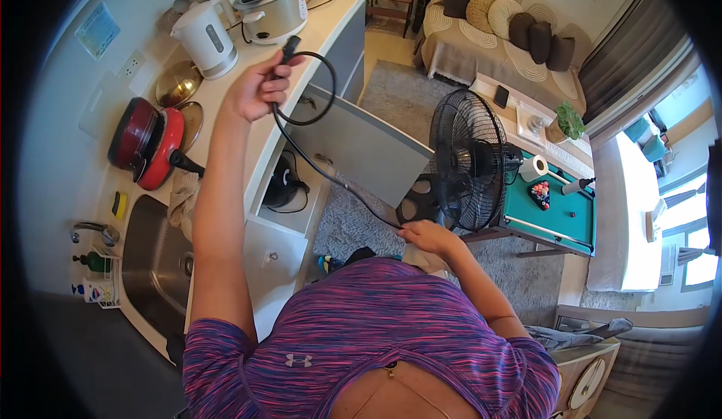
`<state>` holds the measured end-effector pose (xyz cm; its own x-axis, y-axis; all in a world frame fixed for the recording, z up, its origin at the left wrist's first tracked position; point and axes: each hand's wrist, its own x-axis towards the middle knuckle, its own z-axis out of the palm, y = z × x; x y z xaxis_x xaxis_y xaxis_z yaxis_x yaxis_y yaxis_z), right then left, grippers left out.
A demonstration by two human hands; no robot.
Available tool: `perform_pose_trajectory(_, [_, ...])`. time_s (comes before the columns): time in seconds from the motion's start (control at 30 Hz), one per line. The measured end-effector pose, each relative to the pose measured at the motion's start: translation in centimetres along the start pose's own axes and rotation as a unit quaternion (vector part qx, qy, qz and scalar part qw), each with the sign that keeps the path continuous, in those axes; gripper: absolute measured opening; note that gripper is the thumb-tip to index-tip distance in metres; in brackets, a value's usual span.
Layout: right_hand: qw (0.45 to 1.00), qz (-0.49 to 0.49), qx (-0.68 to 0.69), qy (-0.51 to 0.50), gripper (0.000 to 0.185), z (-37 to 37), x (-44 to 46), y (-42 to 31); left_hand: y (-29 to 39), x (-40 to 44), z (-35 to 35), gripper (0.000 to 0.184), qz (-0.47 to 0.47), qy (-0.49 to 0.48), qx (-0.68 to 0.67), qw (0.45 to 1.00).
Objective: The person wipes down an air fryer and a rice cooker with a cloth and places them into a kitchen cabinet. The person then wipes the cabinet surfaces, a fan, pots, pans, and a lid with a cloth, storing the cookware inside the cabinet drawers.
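Observation:
A black power cord (320, 169) runs between my two hands. My left hand (259, 86), raised over the edge of the counter, is closed around its end, with the black plug (290, 48) sticking up past the fingers. From there the cord makes a loose loop to the right and slants down to my right hand (427, 237). That hand is closed on the cord in front of my torso. Below the cord stands an open cabinet door (368, 144). A rounded black appliance (280, 182) with a cable sits inside the cabinet.
On the counter (331, 24) stand a white kettle (207, 39), a rice cooker (271, 5) and red pans (162, 144), beside the sink (154, 242). A black fan (470, 159) stands right of the door, near a small pool table (560, 216). A sofa (455, 28) is further back.

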<state>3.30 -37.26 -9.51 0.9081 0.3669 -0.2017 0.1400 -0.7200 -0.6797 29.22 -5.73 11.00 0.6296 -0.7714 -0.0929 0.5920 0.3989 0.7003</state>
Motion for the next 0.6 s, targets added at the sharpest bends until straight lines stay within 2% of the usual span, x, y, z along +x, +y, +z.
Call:
perform_pose_trajectory(0.03, [0.998,0.043,0.031,-0.021,0.035,0.2,-0.2,0.5,0.4,-1.0,1.0,0.038,0.015,0.034,0.033,0.999])
perform_pose_trajectory(0.07, [0.998,0.038,0.032,-0.022,0.035,0.3,0.2,1.2,0.4,-1.9,1.8,0.036,0.03,0.067,0.065,0.995])
perform_pose_trajectory(0.1, [0.995,0.071,0.07,0.006,0.036,0.4,1.0,2.2,-0.3,-2.3,2.2,0.036,0.03,0.07,0.066,0.995])
perform_pose_trajectory(0.13, [0.988,0.105,0.108,0.035,0.038,0.3,1.8,2.8,-1.2,-2.3,2.6,0.033,0.006,0.109,0.144,0.984])
perform_pose_trajectory(0.2, [0.961,0.089,0.179,0.192,0.037,-0.8,4.6,2.4,-4.0,-2.2,4.1,0.029,-0.021,0.171,0.25,0.953])
perform_pose_trajectory(0.27, [0.905,0.054,0.285,0.311,0.032,-3.2,6.7,-1.3,-7.0,-1.5,3.6,0.027,-0.014,0.191,0.22,0.956])
perform_pose_trajectory(0.37, [0.874,0.018,0.345,0.341,0.027,-6.4,6.9,-9.0,-10.2,-0.1,2.5,0.025,-0.034,0.231,0.183,0.955])
perform_pose_trajectory(0.43, [0.908,-0.049,0.198,0.366,0.026,-6.5,6.9,-11.7,-11.6,0.5,2.0,0.024,-0.023,0.234,0.135,0.963])
perform_pose_trajectory(0.47, [0.907,-0.049,0.197,0.368,0.026,-6.4,6.9,-12.7,-12.0,0.7,1.7,0.024,-0.013,0.238,0.084,0.967])
perform_pose_trajectory(0.53, [0.907,-0.119,-0.032,0.403,0.024,-5.8,6.8,-14.2,-12.2,1.0,2.0,0.024,-0.02,0.218,0.046,0.975])
perform_pose_trajectory(0.57, [0.907,-0.118,-0.032,0.403,0.024,-5.3,6.9,-14.7,-12.4,1.1,2.6,0.024,-0.033,0.219,0.006,0.975])
perform_pose_trajectory(0.6, [0.922,-0.129,-0.056,0.362,0.022,-4.8,7.0,-15.2,-12.6,1.4,3.3,0.024,-0.046,0.22,-0.035,0.974])
